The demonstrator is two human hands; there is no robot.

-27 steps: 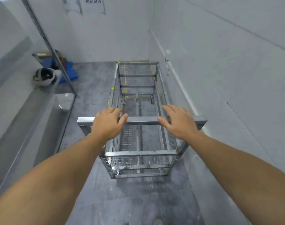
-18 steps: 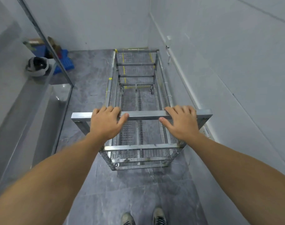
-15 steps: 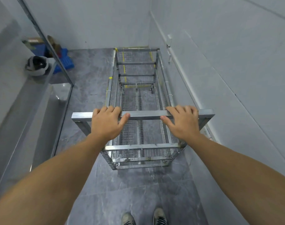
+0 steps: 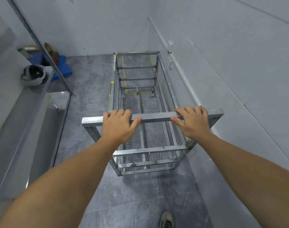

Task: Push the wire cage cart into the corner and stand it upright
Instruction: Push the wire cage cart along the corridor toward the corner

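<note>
- While both hands sit on the square steel push bar (image 4: 154, 117), the job looks to be in its first step: rolling the long silver wire-mesh cage cart (image 4: 140, 111) toward the corner where the two pale walls meet.
- Its far end appears close to the back wall (image 4: 91, 27), and its right flank runs just beside the right wall (image 4: 231, 63); whether either touches, I cannot tell.
- On the left hand (image 4: 118, 127), the fingers (image 4: 117, 112) are curled over the top of the bar, with the thumb stretched along its near face, so it is closed on the bar.
- On the right hand (image 4: 192, 123), the fingers (image 4: 194, 110) are draped over the bar, slightly spread, thumb pointing inward along it; this reads as a pressing hold more than a tight clamp.
- My guess for the next move: a short last shove, then a firmer grip to tip the frame up on end without scraping the wall.
- A white helmet (image 4: 33, 74) rests on the grey ledge (image 4: 17, 112) at left, well apart.
</note>
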